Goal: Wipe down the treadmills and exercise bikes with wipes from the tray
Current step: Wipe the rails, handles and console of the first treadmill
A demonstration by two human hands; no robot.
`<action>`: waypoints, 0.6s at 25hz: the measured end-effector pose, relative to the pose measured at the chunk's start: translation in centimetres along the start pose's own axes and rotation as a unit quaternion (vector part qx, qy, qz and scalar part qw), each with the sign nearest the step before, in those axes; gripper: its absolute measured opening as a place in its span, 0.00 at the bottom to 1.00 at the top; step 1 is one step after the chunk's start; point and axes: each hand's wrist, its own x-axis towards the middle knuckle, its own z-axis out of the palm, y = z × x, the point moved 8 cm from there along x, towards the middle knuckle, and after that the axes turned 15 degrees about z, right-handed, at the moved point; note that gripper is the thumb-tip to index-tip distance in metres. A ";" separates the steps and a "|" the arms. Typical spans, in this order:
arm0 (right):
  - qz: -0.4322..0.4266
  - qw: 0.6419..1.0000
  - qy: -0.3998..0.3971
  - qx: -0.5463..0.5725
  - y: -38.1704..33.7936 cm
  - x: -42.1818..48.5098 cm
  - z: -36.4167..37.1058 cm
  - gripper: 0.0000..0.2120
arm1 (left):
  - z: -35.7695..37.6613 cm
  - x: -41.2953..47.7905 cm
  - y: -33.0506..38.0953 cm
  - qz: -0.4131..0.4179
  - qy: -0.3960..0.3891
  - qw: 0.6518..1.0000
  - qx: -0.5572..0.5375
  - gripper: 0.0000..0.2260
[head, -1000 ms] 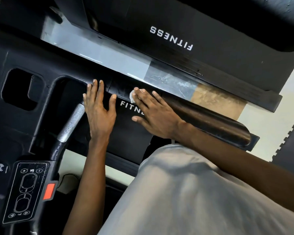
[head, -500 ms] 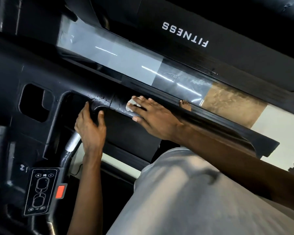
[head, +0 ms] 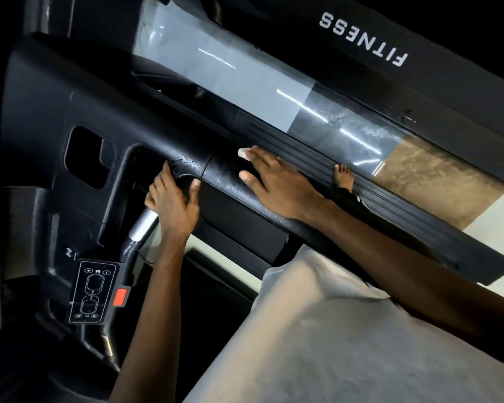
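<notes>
Pale floor [head: 490, 225] shows at the right edge of the head view, beyond a black treadmill [head: 56, 97] that fills most of the scene. At the top runs a dark panel with white FITNESS lettering [head: 362, 39], seen upside down, and below it a glossy strip [head: 245, 82] that carries streaks of reflected light. A bare foot [head: 344, 177] stands on the ribbed side rail [head: 303, 158] beside that strip. The right hand [head: 277, 184] lies flat on the black handrail [head: 224, 175], fingers straight and thumb spread, pressing a white wipe [head: 243, 154] against the rail; only a small corner of the wipe shows past the fingertips. The left hand [head: 172, 202] rests nearby at the joint where the handrail meets the console, index finger stretched along the edge of a dark opening and thumb set on the rail's front face; whether its outer fingers hook round the edge cannot be told. Just below this hand a silver grip sensor [head: 143, 225] sits on a curved bar. Lower left is a control panel [head: 92, 292] with oval buttons, and a red button [head: 120, 296] touches its right side. A deep recess [head: 85, 157] is cut into the console left of the hands. A grey shirt [head: 346, 330] covers the lower right.
</notes>
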 end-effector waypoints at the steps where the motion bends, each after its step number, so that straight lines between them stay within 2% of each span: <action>1: 0.017 1.000 -0.004 0.000 1.3 0.1 -0.1 0.30 | 0.0 -0.1 0.0 0.002 0.000 1.000 -0.008 0.41; 5: 0.128 0.989 -0.075 0.003 6.8 -0.1 0.8 0.37 | -0.2 -0.1 -0.1 0.003 -0.004 1.000 -0.018 0.40; 8: 0.121 0.986 -0.098 0.065 4.2 2.6 1.1 0.34 | 0.0 -0.2 -0.1 -0.003 -0.016 1.000 0.001 0.38; 11: 0.114 0.988 -0.090 0.046 3.8 2.9 0.7 0.34 | 0.2 0.0 -0.5 0.000 -0.048 0.999 0.006 0.34; 13: 0.136 0.985 -0.100 0.045 5.6 2.1 0.3 0.33 | 0.0 0.6 -1.3 0.028 -0.084 0.996 -0.005 0.31; 15: 0.135 0.983 -0.109 0.055 5.3 2.3 -0.1 0.32 | -0.3 1.4 -1.8 0.072 -0.115 0.991 -0.014 0.32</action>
